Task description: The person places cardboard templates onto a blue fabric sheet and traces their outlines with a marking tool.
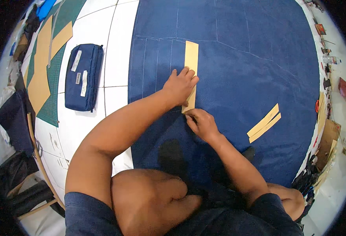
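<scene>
A wide sheet of dark blue fabric (228, 78) is spread out in front of me, with thin pale lines drawn across it. On it lies a long tan card strip (192, 53), roughly upright in view. My left hand (181, 84) presses down on the strip, fingers spread over its middle. At the strip's near end is my right hand (202, 124), thumb and forefinger pinched at the corner; whatever they hold is too small to make out. Two narrower tan card strips (264, 124) rest side by side on the fabric to the right.
Left of the fabric, a blue zipped pouch (83, 78) lies on white floor tiles (116, 59). Beyond it, a green cutting mat (55, 94) carries large tan card pieces (39, 86) and a metal ruler (52, 39). Assorted items line the right edge, including a clear bottle (330, 59).
</scene>
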The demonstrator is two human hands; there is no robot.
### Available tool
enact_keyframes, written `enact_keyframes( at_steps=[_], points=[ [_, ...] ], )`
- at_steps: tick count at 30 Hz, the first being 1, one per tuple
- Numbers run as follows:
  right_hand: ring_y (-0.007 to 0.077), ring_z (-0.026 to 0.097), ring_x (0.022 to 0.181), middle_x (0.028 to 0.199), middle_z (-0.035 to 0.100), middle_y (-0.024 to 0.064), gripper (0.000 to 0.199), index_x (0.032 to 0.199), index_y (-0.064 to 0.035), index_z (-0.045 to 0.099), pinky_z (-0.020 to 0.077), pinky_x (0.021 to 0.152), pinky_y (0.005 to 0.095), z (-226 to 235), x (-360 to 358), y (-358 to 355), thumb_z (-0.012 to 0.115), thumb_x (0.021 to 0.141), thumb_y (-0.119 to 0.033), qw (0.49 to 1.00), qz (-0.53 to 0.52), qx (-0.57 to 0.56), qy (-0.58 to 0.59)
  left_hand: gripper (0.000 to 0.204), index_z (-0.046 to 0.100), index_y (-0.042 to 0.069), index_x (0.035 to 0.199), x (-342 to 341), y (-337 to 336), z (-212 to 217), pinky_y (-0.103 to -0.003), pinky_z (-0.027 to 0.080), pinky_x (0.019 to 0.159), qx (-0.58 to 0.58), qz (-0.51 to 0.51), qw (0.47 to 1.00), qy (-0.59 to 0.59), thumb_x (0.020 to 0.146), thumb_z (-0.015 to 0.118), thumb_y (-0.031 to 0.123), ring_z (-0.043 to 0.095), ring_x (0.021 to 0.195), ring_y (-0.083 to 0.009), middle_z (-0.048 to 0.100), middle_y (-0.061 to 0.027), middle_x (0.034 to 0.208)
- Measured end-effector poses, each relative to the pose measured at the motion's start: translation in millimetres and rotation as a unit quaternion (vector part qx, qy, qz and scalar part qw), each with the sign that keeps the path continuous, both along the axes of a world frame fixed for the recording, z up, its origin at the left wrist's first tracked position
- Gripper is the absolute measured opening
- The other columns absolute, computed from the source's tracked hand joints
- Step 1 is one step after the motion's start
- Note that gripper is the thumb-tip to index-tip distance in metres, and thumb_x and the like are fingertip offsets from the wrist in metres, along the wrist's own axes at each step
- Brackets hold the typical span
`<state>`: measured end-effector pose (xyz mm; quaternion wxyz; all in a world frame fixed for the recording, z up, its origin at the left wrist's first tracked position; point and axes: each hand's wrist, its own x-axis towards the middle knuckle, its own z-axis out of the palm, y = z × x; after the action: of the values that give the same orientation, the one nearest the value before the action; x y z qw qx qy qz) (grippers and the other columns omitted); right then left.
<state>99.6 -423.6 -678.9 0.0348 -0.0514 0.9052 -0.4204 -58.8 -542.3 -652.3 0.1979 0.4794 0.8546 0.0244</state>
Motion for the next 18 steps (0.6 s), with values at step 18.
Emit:
enact_keyframes(
  at_steps=[18],
  points=[
    [0.0354, 0.066, 0.088, 0.095, 0.068, 0.0144, 0.012, 0.097, -0.0052, 0.064, 0.0533, 0.078, 0.0438, 11.5, -4.6, 15.5, 0.065, 0.086, -0.010, 1.000, -0.007, 0.008, 0.006, 0.096, 0.045, 0.005, 0.131, -0.1, -1.0, -1.0, -0.056, 0.042, 0.106, -0.003, 0.001, 1.000, 0.002, 0.056, 0.092, 0.042, 0.038, 0.136, -0.0349, 0.047, -0.0168, 0.133]
  ],
)
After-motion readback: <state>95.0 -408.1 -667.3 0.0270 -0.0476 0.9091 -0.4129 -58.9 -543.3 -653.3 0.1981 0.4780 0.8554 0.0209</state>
